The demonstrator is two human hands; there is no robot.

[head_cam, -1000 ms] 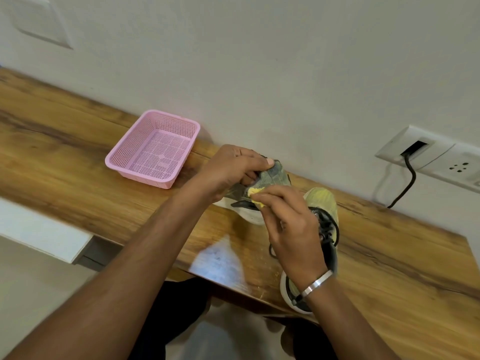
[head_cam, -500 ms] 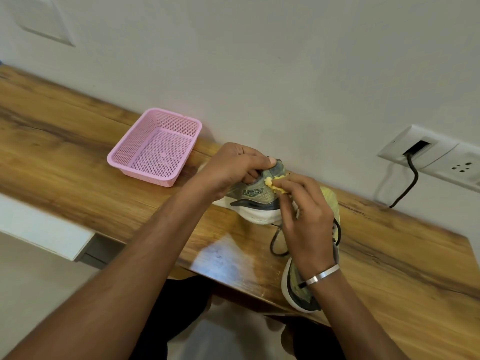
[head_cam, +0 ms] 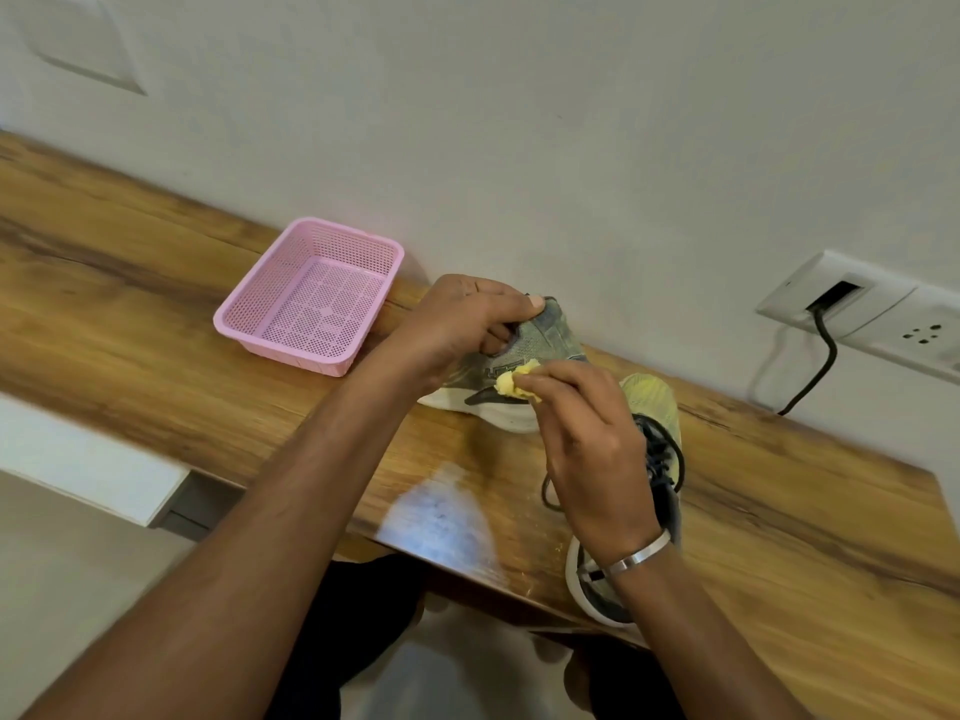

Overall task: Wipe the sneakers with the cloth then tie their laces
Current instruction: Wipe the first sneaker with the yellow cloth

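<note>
Nearest me, the second sneaker [head_cam: 655, 454] lies on the table [head_cam: 156, 324] with its heel hanging past the near edge and its yellow-green toe pointing at the wall. My right forearm crosses over it, so I can't see much of its middle; its dark laces [head_cam: 660, 449] look loose, and one loop trails onto the wood beside it.

Just beyond, my right hand [head_cam: 587, 439] pinches a small wad of yellow cloth [head_cam: 514, 383] at the fingertips and presses it against the side of the first sneaker [head_cam: 524, 356]. That shoe sits on its sole, side on to me, just beside the toe of the second. My left hand [head_cam: 462, 324] grips it from above, fingers curled over the collar, thumb along the top.

I judge I am mid-wipe on the first shoe, with the second shoe and both sets of laces not yet done.

What worries me:
- The near shoe overhangs the edge. My right wrist is right above it, and a wide stroke could nudge it off the table.
- The cloth is bunched very small, so my fingertips may rub the shoe instead of the fabric, or the wad may slip out.
- The loose lace could snag under my wrist and drag the shoe.

Farther left, well apart, stands a pink basket [head_cam: 311, 298] by the wall.
</note>
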